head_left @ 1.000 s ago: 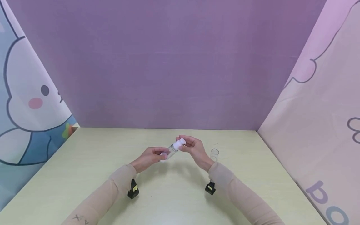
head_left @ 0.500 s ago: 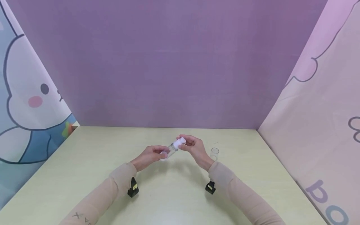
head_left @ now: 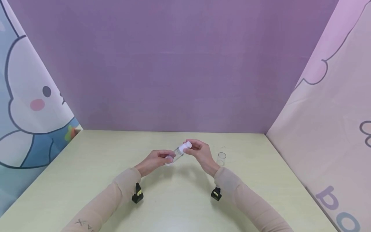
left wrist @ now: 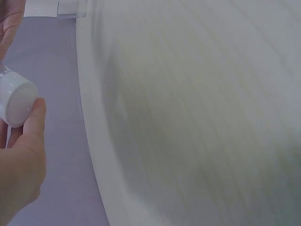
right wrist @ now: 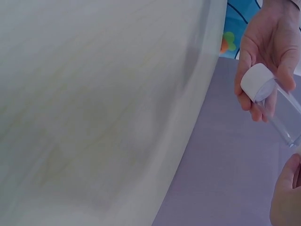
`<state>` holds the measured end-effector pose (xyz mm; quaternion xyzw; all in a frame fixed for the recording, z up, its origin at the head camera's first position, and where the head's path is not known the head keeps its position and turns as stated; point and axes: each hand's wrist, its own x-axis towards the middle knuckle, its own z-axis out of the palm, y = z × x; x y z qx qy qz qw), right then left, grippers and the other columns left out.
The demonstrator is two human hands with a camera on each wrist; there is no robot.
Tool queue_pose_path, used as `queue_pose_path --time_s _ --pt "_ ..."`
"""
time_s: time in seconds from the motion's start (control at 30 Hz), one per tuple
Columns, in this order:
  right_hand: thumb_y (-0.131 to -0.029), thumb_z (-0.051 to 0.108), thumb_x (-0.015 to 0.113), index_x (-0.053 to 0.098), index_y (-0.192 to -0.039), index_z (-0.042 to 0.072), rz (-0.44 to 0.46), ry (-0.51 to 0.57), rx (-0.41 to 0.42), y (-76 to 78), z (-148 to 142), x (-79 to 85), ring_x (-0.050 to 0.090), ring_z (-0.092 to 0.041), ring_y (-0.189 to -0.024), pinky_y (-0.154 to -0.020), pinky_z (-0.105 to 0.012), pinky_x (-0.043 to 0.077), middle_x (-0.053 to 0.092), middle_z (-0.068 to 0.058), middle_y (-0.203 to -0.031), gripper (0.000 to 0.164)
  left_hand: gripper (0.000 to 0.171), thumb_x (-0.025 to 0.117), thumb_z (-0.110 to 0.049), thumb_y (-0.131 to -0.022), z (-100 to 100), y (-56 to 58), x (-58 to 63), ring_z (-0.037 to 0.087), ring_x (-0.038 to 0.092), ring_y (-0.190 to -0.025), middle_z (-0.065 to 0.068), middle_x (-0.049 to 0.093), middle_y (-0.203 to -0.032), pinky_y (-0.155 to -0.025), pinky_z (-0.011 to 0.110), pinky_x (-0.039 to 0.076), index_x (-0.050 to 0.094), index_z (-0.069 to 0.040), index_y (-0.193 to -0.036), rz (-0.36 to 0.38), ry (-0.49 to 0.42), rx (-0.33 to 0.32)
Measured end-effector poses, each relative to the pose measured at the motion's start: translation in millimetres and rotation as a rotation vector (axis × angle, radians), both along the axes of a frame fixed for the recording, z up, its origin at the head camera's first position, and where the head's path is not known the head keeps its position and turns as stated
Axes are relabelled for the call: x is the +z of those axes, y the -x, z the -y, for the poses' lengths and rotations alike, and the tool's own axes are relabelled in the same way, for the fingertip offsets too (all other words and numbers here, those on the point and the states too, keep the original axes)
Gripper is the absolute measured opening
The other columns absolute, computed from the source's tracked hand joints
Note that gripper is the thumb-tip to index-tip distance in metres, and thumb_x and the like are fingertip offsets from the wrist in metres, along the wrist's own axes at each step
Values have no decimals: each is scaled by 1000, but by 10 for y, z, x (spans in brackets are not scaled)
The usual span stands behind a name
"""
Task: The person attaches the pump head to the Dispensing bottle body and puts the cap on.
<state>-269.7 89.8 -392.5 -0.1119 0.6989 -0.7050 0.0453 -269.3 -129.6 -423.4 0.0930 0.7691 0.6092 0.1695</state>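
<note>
A small clear bottle [head_left: 177, 152] with a white base and a white pump top is held tilted above the table, its top up toward the right. My left hand [head_left: 156, 159] grips the lower end; in the left wrist view the white base [left wrist: 21, 101] sits between thumb and fingers. At the white pump top [head_left: 184, 147], my right hand [head_left: 202, 155] pinches with thumb and fingers. The right wrist view shows the clear barrel [right wrist: 282, 113] running from the left hand toward the right hand, whose fingertips are partly cut off.
A clear open cylinder-like cap [head_left: 221, 158] stands on the pale table [head_left: 179, 206], just beyond the right wrist. A purple panel [head_left: 174, 80] rises behind the table, with printed cloth walls on both sides. Black wrist cameras hang below both sleeves.
Almost nothing differs. Both hands keep hold of the bottle in nearly the same place, and the head view has shifted only slightly.
</note>
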Motion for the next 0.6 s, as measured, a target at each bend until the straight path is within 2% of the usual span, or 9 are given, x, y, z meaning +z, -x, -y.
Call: queue_pose_path --time_s 0.4,0.6 --pt "-78 4 70 59 -116 1 -1 12 -45 -19 13 -4 60 -12 -93 -84 -27 50 62 -11 -115 39 40 67 -24 -83 -27 -2 -1 21 53 -112 6 57 -124 -96 44 39 60 -12 -121 -1 -23 -17" --pt "-79 5 70 56 -121 3 -2 22 1 -28 -5 0 59 -14 -103 -88 -27 48 59 -11 -123 44 38 67 -24 -84 -33 -8 2 21 53 -112 5 57 -125 -97 46 39 61 -15 -120 -5 -23 -15"
